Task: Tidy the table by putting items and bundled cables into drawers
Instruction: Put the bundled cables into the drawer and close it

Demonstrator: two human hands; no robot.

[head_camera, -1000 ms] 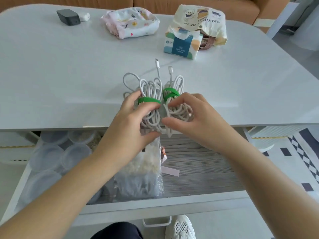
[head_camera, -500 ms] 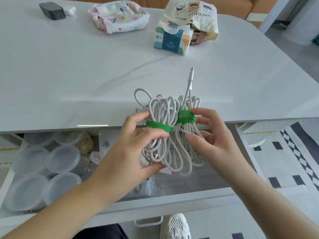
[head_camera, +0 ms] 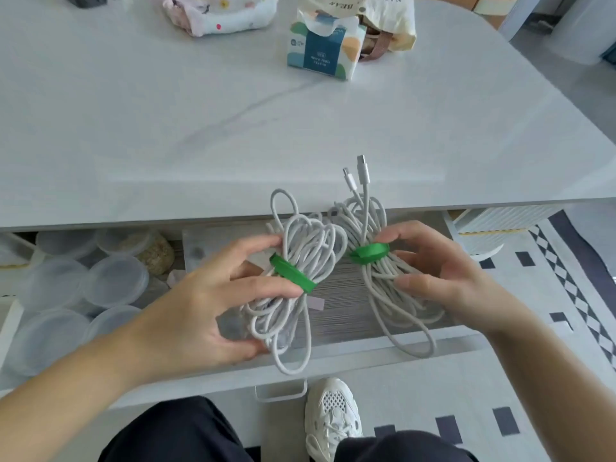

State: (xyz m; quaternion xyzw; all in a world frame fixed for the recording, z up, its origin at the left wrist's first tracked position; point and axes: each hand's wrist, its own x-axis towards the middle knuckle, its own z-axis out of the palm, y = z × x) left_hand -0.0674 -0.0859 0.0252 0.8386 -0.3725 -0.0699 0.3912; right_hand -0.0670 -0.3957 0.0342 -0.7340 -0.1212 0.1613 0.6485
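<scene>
The left hand (head_camera: 213,311) gripped 1 bundle (head_camera: 310,241), the right hand (head_camera: 443,278) a 2nd bundle (head_camera: 366,225), both above the open drawer (head_camera: 346,305). Risk: the long loops (head_camera: 290,372) hung over the drawer front and could snag or get pinched on closing.

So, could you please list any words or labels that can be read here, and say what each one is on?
"NAUGH" and "BEA": on the cloth bag, both partly cut off at the top of the picture.
Blue label on the tissue pack: the print is too small and blurred to read.
Nothing else shows readable text.
</scene>
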